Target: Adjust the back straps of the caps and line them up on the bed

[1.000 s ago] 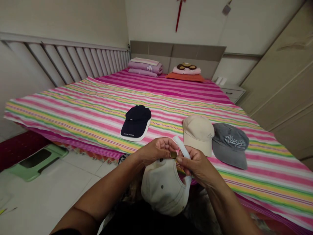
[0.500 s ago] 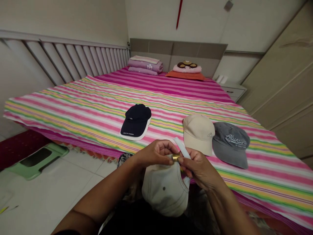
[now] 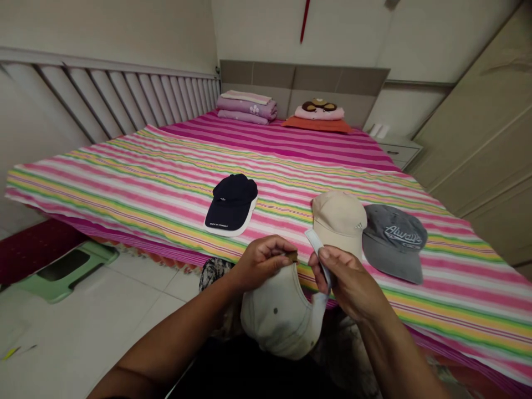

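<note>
A pale grey-white cap [image 3: 274,316] rests over my lap, its back opening turned towards the bed. My left hand [image 3: 264,263] is closed on the cap's edge at the small brass buckle [image 3: 292,256]. Between thumb and fingers of my right hand [image 3: 341,274] is the cap's loose strap [image 3: 315,242], its free end pointing up. Strap and buckle are apart. Beyond my hands, a navy cap [image 3: 230,205] with a white-edged brim lies on the bed. A beige cap [image 3: 338,219] and a grey cap [image 3: 393,241] with white lettering lie side by side to the right.
The bed [image 3: 145,183] has a striped cover, with folded purple bedding [image 3: 247,108] and a pink pillow [image 3: 320,113] at the headboard [image 3: 316,83]. A green stool [image 3: 70,271] stands on the tiled floor at left. A white railing [image 3: 124,100] runs along the left side.
My right hand has moved right with the strap, away from the buckle. Strap and buckle were together between my hands before; now a gap shows. My left hand keeps its hold.
</note>
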Available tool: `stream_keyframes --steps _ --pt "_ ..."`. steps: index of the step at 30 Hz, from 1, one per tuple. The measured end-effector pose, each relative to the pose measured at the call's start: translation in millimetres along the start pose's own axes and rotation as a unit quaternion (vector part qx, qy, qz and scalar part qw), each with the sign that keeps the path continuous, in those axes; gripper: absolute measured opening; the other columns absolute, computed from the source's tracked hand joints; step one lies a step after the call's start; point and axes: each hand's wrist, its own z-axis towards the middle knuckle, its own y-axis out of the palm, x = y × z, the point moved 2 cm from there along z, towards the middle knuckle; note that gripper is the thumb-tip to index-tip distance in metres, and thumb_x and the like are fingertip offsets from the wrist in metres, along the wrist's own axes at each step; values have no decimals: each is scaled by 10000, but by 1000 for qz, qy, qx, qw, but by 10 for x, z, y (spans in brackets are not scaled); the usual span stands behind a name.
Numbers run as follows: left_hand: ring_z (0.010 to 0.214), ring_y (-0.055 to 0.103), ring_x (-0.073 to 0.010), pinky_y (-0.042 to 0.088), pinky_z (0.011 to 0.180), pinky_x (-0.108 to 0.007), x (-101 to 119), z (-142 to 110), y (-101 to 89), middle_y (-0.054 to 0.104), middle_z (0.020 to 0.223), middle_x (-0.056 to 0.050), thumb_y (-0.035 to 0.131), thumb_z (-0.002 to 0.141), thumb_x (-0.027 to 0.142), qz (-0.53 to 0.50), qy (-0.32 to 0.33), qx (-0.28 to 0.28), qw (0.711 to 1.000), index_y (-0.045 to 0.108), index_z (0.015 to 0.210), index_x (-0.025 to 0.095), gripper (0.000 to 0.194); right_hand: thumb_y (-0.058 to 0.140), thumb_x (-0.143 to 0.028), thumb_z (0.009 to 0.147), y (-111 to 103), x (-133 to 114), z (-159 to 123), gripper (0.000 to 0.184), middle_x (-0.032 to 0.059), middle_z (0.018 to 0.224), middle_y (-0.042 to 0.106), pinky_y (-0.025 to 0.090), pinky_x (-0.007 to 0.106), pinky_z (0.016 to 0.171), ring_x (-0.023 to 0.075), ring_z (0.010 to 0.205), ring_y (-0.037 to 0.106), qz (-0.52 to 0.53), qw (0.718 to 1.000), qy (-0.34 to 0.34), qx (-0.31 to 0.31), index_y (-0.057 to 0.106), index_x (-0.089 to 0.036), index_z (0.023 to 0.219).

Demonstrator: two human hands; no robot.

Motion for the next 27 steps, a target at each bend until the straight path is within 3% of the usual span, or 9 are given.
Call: stream_keyframes --steps 2,7,14,27 --pt "755 604 -149 440 703 -258 -30 -13 -13 660 787 -56 661 664 231 -81 -30 12 996 628 849 136 210 605 -406 722 -21 -24 -12 267 -37 398 476 270 204 405 71 372 386 -23 1000 -2 -2 589 -145 666" --pt "697 617 -142 453 661 -246 -64 -20 -3 674 760 -59 670 661 231 -179 -49 27 982 642 827 132 196 649 -351 662 8 -60 -13 227 -73 351 397 142 191 359 38 311 270 -7 999 40 0 549 -151 623" --pt "649 579 -84 426 627 -190 -67 -28 11 658 740 -18 675 655 211 -169 -51 36 984 657 817 149 174 649 -330 651 78 -39 25 276 -83 366 359 123 186 348 20 299 266 31 998 63 -10 475 -154 529" --pt "639 570 -87 428 622 -200 -26 -34 2 645 724 -9 661 656 205 -126 -36 22 991 649 837 151 189 662 -313 632 100 -8 68 260 -87 363 377 133 182 347 14 279 288 76 991 106 -38 485 -146 540"
